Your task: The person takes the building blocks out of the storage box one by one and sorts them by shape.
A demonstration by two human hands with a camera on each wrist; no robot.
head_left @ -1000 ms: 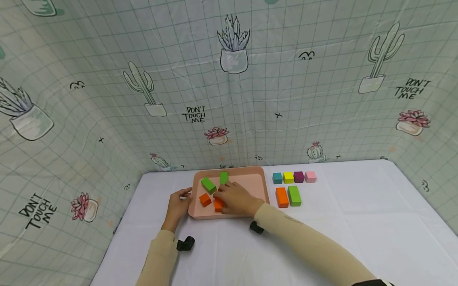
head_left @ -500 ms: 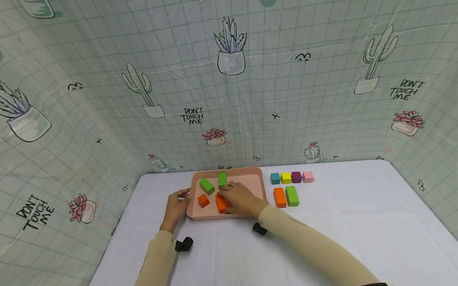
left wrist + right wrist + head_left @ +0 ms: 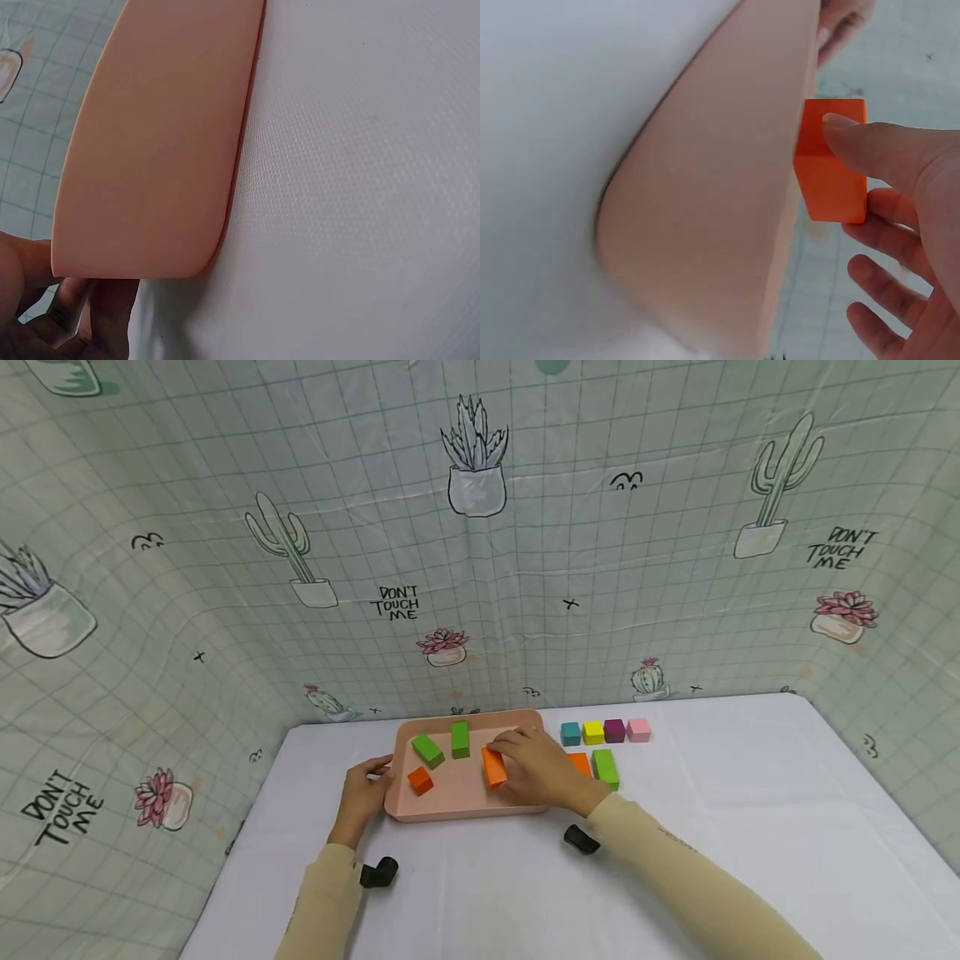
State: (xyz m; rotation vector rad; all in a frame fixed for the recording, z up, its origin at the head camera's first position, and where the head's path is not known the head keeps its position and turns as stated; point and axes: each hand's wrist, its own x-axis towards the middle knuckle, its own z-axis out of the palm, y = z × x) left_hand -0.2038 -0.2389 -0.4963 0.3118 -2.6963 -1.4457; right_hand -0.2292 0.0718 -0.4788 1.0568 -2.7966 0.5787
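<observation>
My right hand (image 3: pixel 536 768) pinches an orange block (image 3: pixel 494 767) between thumb and fingers, over the right half of the pink tray (image 3: pixel 450 812). In the right wrist view the thumb presses one face of the block (image 3: pixel 829 165), level with the tray's rim, while the other fingers curl loosely below. My left hand (image 3: pixel 365 793) grips the tray's left end; the left wrist view has its thumb and fingers at the rim (image 3: pixel 135 270). Inside the tray lie a tilted green block (image 3: pixel 427 751), a straight green block (image 3: pixel 460 740) and a small orange cube (image 3: pixel 420 781).
Right of the tray stands a row of teal (image 3: pixel 571 734), yellow (image 3: pixel 593 732), purple (image 3: pixel 614 731) and pink cubes (image 3: pixel 639 730). Nearer me are another orange block (image 3: pixel 580 763), partly hidden by the hand, and a green block (image 3: pixel 606 768). A patterned cloth (image 3: pixel 525 568) hangs behind.
My right hand has lifted the orange block from the tray floor and carried it to the right. The left hand stays at the tray's left end.
</observation>
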